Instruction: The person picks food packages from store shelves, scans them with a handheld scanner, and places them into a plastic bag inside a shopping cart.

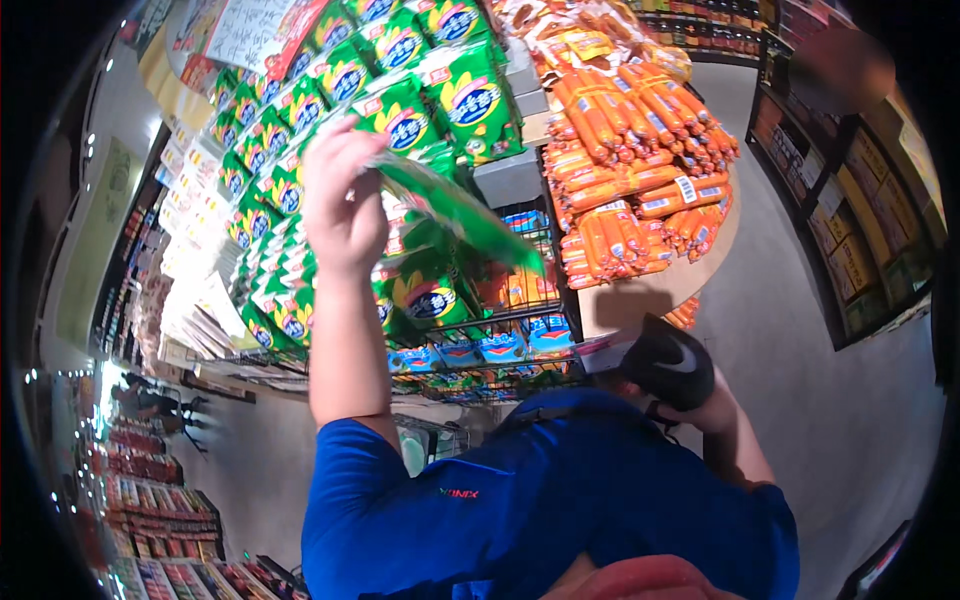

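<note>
My left hand (345, 199) is raised in front of a display of green snack bags and grips one end of a green plastic bag (469, 214), blurred and slanting down to the right. Stacked green bags (469, 101) with a yellow and blue print stand behind and around it. At my right side, my right hand (682, 416) is mostly hidden behind a black item (667, 364) with a white swoosh, which it holds; whether this is a cap or something else I cannot tell. A pale flat thing (604, 354) sticks out beside it.
Orange-wrapped sausages (637, 180) are piled on a rounded wooden table (720, 251). A black wire rack (480, 322) with blue packets stands before me. White packs (195, 225) lie at left, and dark shelves (840, 217) with boxes stand across the aisle at right.
</note>
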A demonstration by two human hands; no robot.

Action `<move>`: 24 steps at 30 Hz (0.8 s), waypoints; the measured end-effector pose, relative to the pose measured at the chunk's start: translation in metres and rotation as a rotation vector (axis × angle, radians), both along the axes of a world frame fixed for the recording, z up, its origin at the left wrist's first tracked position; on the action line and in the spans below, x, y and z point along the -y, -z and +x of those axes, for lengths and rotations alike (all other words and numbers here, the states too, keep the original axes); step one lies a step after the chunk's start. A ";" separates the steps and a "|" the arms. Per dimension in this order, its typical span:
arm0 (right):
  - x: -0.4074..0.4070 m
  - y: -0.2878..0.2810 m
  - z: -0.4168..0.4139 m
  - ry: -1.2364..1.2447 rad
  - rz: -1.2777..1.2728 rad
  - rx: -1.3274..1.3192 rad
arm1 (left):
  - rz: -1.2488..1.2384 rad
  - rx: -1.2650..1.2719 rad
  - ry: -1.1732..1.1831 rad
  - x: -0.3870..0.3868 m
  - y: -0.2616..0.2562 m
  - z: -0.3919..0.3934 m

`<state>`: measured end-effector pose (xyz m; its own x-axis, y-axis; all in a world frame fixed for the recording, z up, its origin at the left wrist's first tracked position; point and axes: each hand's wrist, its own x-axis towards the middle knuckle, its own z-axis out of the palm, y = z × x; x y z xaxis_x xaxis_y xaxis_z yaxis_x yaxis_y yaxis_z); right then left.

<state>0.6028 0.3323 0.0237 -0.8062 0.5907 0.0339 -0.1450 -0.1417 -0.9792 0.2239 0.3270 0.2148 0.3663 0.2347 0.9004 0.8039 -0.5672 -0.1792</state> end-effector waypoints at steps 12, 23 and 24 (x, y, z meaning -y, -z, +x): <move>-0.006 -0.023 -0.117 -0.515 -0.266 -0.545 | -0.213 0.718 0.702 0.051 0.078 0.057; 0.037 -0.032 -0.207 -0.727 -0.150 -0.508 | -0.253 1.662 0.792 0.161 0.111 -0.001; 0.041 -0.034 -0.215 -0.754 -0.138 -0.499 | -0.341 1.769 0.709 0.183 0.129 -0.006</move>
